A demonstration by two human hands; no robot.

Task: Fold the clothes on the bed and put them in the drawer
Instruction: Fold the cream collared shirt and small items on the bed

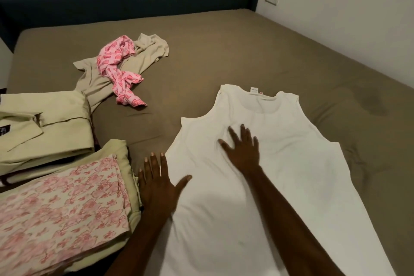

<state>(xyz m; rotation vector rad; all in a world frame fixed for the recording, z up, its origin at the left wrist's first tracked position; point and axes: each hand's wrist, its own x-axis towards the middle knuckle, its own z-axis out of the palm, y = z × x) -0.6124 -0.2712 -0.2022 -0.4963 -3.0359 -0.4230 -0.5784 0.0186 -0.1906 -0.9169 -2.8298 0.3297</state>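
Currently both palms flat, fingers spread: left hand (156,184) at white vest (280,175) edge, right hand (243,150) mid-chest. Risk: uneven smoothing drags wrinkles, skewing the fold.

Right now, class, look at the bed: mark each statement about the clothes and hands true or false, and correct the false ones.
1. The white vest lies spread flat on the bed. True.
2. The right hand grips a hanger. False: it rests flat on the vest.
3. The pink patterned garment is neatly folded. False: it lies crumpled on a beige garment.
4. Folded clothes sit left of the left hand. True.
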